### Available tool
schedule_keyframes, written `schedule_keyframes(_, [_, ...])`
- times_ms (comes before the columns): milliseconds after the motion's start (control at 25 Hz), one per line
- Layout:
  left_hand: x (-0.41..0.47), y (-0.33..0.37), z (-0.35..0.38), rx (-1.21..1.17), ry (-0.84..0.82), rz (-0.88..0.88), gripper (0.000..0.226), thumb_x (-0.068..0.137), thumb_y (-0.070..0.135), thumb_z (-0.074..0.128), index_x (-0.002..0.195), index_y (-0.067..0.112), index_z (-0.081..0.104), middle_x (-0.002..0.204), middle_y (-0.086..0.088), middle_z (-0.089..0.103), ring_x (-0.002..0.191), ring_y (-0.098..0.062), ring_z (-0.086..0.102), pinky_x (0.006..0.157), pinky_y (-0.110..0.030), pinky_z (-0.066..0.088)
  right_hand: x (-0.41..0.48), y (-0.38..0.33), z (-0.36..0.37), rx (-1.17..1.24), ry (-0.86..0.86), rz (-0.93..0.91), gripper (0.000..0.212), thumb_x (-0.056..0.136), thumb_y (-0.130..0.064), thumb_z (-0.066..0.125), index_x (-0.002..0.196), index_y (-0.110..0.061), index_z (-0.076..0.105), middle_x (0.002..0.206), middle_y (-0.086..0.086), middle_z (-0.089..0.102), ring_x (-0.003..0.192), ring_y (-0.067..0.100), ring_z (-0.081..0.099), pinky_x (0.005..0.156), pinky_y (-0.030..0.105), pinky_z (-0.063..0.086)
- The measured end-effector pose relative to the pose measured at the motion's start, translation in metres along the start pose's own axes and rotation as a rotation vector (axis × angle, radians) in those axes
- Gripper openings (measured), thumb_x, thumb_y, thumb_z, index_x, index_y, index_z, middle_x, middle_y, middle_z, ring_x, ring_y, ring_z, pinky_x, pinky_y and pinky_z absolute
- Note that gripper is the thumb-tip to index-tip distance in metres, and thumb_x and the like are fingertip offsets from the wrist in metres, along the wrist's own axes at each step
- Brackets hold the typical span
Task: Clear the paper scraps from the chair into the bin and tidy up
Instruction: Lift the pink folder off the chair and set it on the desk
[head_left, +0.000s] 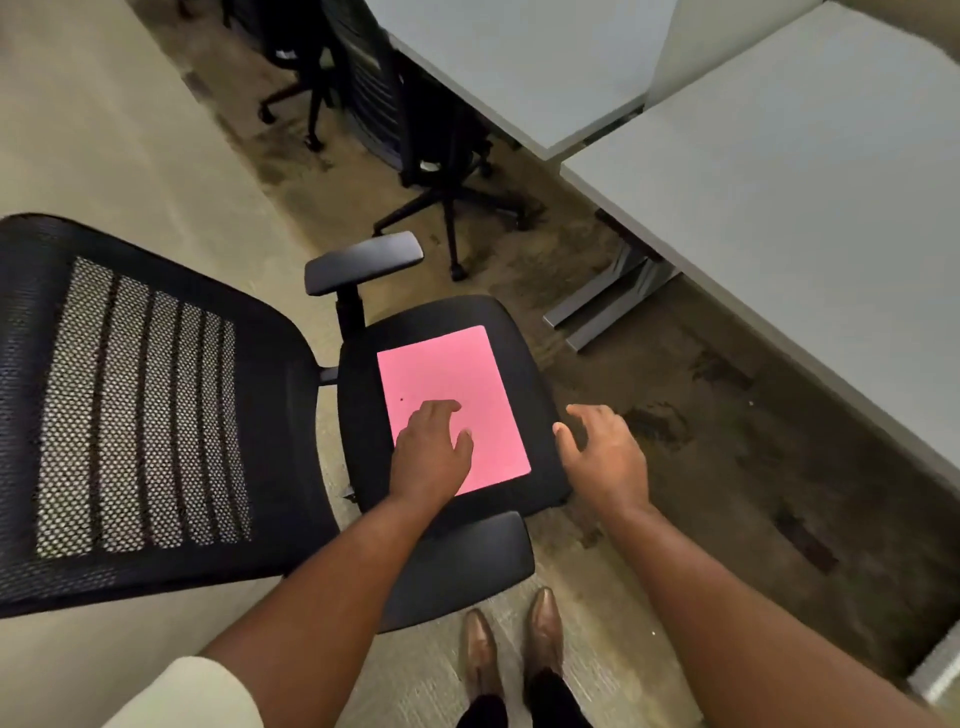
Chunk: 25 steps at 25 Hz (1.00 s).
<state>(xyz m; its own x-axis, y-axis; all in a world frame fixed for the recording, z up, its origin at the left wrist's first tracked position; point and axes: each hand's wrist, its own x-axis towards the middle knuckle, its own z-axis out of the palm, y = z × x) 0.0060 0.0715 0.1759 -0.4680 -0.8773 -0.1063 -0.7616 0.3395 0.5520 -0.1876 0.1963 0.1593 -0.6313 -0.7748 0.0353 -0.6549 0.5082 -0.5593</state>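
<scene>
A black office chair with a mesh back (130, 415) stands in front of me, its seat (535, 384) turned to the right. A pink sheet of paper (447, 374) lies flat on the seat. My left hand (431, 452) rests on the near part of the sheet, fingers curled down onto it. My right hand (605, 457) hovers at the seat's right edge, fingers spread and empty. A tiny dark speck (402, 399) sits on the pink sheet. No bin is in view.
Two grey desks (779, 182) run along the right, with metal legs (602, 306) near the seat. Two more black chairs (415, 130) stand under the far desk. My brown shoes (514, 649) are just behind the near armrest (467, 561).
</scene>
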Motion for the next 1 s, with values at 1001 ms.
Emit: schedule_keyframes(1001, [0.081,-0.173,0.130,-0.169,-0.136,-0.792,0.060,0.096,0.011,0.049,0.152,0.009,0.027,0.133,-0.016,0.058,0.111,-0.038,0.062,0.088,-0.051,0.056,0.063,0.023,0.237,0.082,-0.271,0.397,0.043,0.096,-0.029,0.057,0.132,-0.012,0.042,0.129,0.013,0.050,0.104,0.037,0.059,0.077,0.039,0.045])
